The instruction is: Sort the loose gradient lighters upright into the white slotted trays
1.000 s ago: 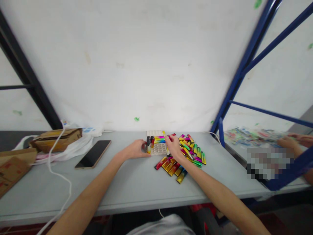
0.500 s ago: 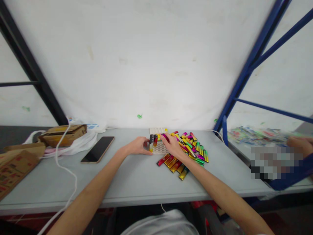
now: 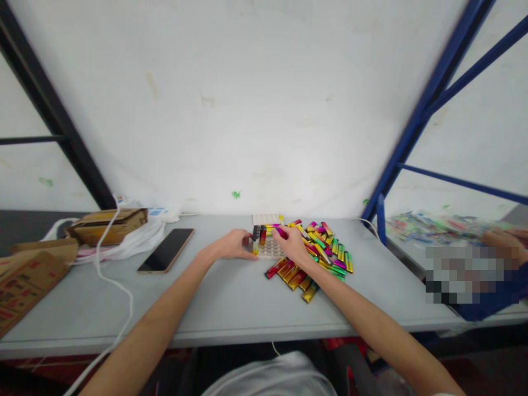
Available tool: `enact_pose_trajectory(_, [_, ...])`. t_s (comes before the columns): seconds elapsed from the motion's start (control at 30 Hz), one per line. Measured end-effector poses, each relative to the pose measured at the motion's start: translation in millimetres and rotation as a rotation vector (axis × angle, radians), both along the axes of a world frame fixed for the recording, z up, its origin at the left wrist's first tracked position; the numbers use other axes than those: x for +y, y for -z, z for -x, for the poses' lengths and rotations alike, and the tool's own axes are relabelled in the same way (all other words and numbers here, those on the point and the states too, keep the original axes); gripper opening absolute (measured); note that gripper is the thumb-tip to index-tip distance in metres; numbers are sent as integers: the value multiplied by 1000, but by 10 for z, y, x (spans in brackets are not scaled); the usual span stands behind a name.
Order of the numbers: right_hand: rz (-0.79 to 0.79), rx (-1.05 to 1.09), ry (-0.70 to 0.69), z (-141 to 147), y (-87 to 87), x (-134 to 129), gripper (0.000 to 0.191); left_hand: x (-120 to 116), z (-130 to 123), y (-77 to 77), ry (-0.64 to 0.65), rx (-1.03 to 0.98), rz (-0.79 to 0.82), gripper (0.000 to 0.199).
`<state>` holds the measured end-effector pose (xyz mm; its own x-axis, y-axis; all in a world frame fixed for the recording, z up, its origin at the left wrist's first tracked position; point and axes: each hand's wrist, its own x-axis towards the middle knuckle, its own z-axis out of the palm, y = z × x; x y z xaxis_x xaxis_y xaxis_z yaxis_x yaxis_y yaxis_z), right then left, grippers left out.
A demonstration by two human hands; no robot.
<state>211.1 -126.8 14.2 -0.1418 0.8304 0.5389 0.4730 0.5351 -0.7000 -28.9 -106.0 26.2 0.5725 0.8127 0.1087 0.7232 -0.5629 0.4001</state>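
A white tray with rows of small holes (image 3: 273, 251) lies on the table, with several upright black-topped lighters (image 3: 256, 233) in its left end. My left hand (image 3: 233, 244) curves around that left end, thumb at the front and fingers behind, gripping the tray. Over the tray's right part, my right hand (image 3: 293, 245) pinches a shiny pink lighter (image 3: 281, 232); its far end is partly hidden by my fingers. Beside and partly beneath my right wrist spreads a loose pile of metallic red, gold, green and pink lighters (image 3: 297, 278).
A second white tray (image 3: 266, 219) rests against the wall. At left are a phone (image 3: 167, 251), a white cable (image 3: 117, 280), and cardboard boxes (image 3: 107, 226). A blue metal frame (image 3: 396, 159) stands at right; beyond it another person's hand (image 3: 505, 247) is near colourful packets (image 3: 429, 226).
My right hand has shifted slightly, its fingers now more curled over the tray with the pink lighter. My left hand stays at the tray's left end. The view has tilted a little.
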Motion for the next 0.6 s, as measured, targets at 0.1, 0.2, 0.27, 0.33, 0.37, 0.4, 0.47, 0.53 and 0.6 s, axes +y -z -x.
enact_pose_trajectory(0.1, [-43, -69, -76, -11, 5, 9, 37, 16, -1, 21, -6, 20, -6, 62])
enact_pose_trajectory(0.2, [-166, -173, -114, -33, 11, 7, 34, 30, -1, 41, -16, 37, -12, 63])
enact_pose_trajectory(0.27, [-240, -249, -130, -53, 7, 5, 36, 39, 4, 55, -15, 36, -15, 64])
enact_pose_trajectory(0.33, [-240, -323, -149, -70, -2, 10, 39, 50, 13, 70, -11, 30, -18, 65])
enact_pose_trajectory(0.37, [-218, -353, -155, -76, -4, 15, 40, 55, 18, 77, -10, 26, -18, 65])
enact_pose_trajectory(0.4, [-191, -373, -154, -79, -3, 22, 41, 60, 23, 83, -12, 22, -18, 66])
enact_pose_trajectory(0.47, [-154, -389, -135, -76, 13, 39, 40, 64, 28, 89, -17, 18, -15, 66])
enact_pose_trajectory(0.53, [-150, -402, -129, -64, 48, 56, 38, 62, 27, 89, -19, 20, -12, 67])
enact_pose_trajectory(0.6, [-158, -441, -164, -51, 86, 71, 33, 55, 21, 85, -22, 25, -12, 67])
